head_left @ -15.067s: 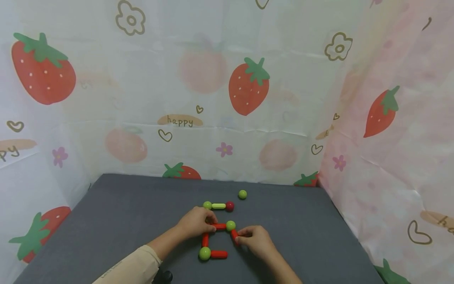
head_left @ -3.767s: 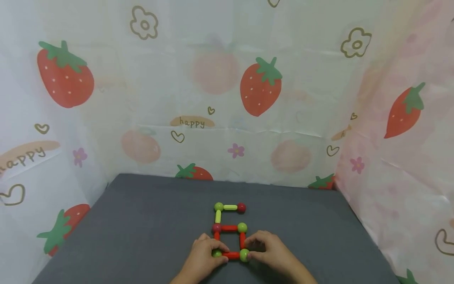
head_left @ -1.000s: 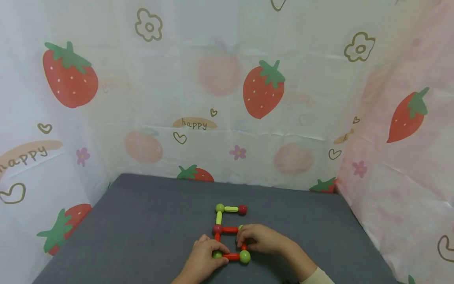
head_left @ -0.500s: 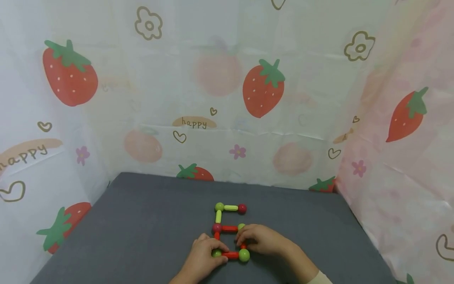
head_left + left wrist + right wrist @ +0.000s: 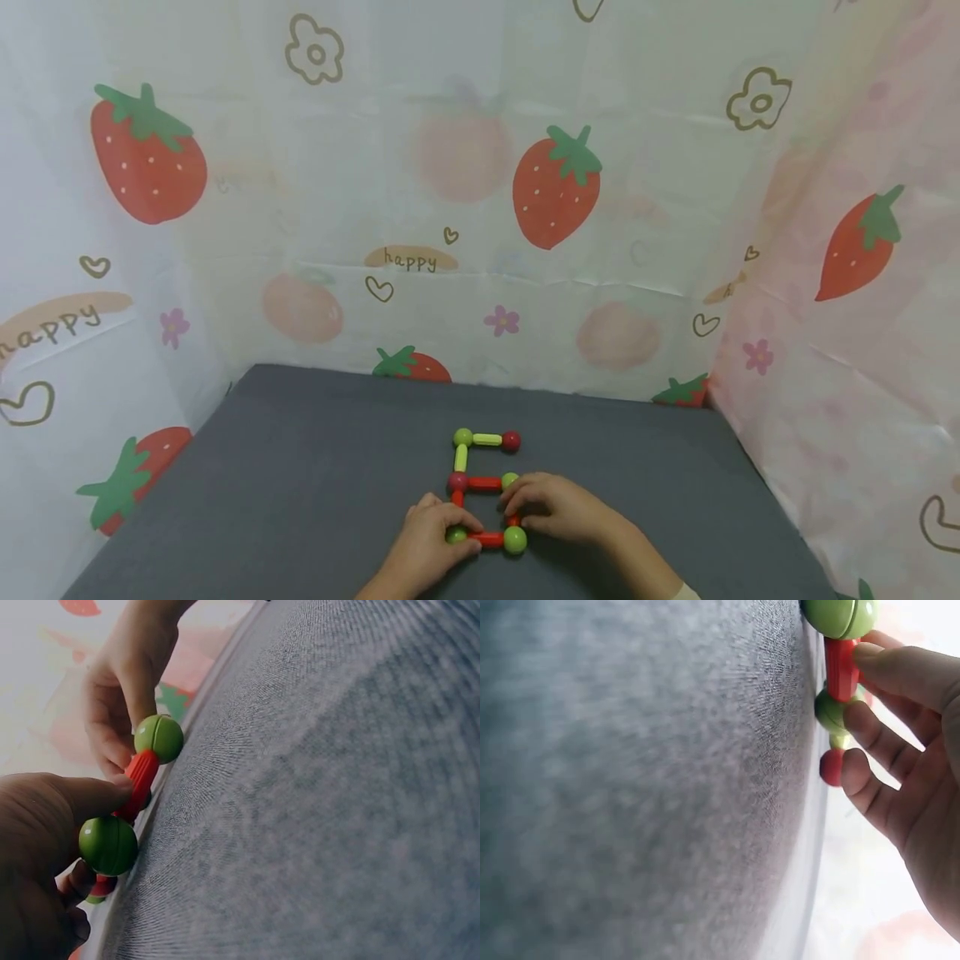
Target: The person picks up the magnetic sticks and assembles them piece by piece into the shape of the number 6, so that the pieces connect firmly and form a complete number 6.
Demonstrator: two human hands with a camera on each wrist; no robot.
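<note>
A flat figure of building-toy rods and balls lies on the table, square at the front, with a hooked arm of yellow-green rods point(image 5: 487, 440) behind. My left hand point(image 5: 423, 546) is at the front left corner around a green ball point(image 5: 109, 846). Its thumb and index finger pinch the front red rod point(image 5: 491, 540), the thumb lying along it in the left wrist view. My right hand point(image 5: 562, 512) pinches the right red rod point(image 5: 841, 669) between thumb and index finger, other fingers loosely bent. The front right green ball point(image 5: 515, 540) is uncovered; the one behind is partly hidden.
A dark red ball point(image 5: 457, 481) joins the square to the hooked arm, which ends in another red ball point(image 5: 511, 442). The dark grey tabletop point(image 5: 322, 467) runs back to a strawberry-print curtain point(image 5: 480, 333), which also hangs at both sides.
Since the oldest frame, the separate pieces have become one joined figure, and the loose green ball's former spot is bare. My right hand has shifted from the front right ball back along the right rod.
</note>
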